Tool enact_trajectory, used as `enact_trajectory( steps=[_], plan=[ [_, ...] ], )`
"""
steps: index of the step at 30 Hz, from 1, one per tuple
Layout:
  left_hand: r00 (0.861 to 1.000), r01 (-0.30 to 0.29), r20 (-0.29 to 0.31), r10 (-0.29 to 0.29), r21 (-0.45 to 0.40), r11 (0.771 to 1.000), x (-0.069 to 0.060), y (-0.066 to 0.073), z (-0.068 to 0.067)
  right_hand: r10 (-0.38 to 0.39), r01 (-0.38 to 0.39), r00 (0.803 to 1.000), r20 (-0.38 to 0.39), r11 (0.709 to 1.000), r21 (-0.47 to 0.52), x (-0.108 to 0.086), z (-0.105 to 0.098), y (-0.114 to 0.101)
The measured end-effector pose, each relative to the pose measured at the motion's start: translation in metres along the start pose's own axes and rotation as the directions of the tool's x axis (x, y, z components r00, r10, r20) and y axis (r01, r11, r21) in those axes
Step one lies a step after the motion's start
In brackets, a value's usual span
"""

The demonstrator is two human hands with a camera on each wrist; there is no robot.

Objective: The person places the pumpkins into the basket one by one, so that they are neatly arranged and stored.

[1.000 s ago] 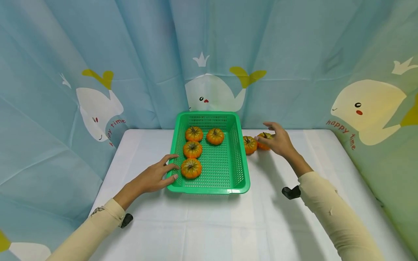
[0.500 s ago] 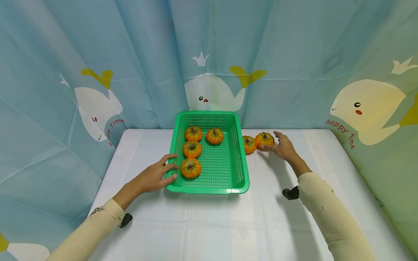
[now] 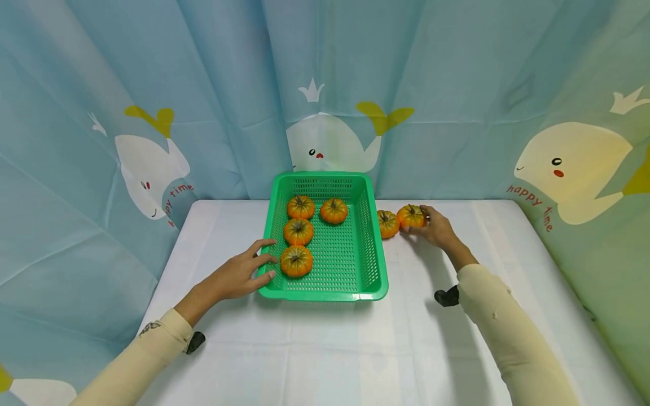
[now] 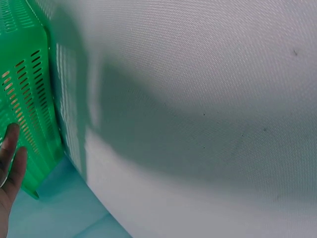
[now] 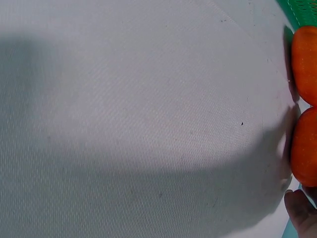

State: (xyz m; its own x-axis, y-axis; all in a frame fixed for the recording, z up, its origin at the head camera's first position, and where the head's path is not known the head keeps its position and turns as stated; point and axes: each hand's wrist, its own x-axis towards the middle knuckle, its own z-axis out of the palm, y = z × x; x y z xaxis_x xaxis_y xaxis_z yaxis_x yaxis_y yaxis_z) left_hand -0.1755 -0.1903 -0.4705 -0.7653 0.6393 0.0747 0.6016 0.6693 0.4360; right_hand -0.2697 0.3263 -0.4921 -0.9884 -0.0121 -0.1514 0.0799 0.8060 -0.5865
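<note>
My left hand [image 3: 237, 275] is at the left side of a green plastic basket [image 3: 325, 296], its spread fingertips over the rim. In the left wrist view, two of its fingers [image 4: 15, 166] show against the slotted green wall. Inside the basket sit several small orange pumpkins [image 3: 297, 261]. My right hand [image 3: 438, 228] is at the right side of another small pumpkin [image 3: 411, 216] on the table, thumb in front and fingers curled behind. The right wrist view shows its thumb [image 5: 300, 210] close beside that pumpkin [image 5: 305, 147]. Its palm side is hidden.
A further small pumpkin [image 3: 388, 224] stands between the basket's right wall and the pumpkin at my right hand. A white cloth covers the table [image 3: 325, 355]. A blue curtain [image 3: 447, 113] with whale prints hangs right behind the table's back edge.
My right hand has come down from above the outer pumpkin to its right side, then closed in leftward around it. My left hand and the basket stay put.
</note>
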Motion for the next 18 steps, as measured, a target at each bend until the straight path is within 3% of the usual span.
enact_trajectory(
  steps=[10,18],
  plan=[
    [0.999,-0.024,-0.022,0.025,0.012,1.0,-0.0001,0.0007,-0.0007,0.011,-0.011,1.0,-0.001,1.0,0.02,-0.0013,-0.0005,0.0018],
    [1.0,-0.021,-0.015,0.021,0.0,1.0,0.0,0.0012,-0.001,-0.022,0.023,1.0,-0.013,1.0,0.02,-0.0036,-0.0016,0.0026]
  ],
)
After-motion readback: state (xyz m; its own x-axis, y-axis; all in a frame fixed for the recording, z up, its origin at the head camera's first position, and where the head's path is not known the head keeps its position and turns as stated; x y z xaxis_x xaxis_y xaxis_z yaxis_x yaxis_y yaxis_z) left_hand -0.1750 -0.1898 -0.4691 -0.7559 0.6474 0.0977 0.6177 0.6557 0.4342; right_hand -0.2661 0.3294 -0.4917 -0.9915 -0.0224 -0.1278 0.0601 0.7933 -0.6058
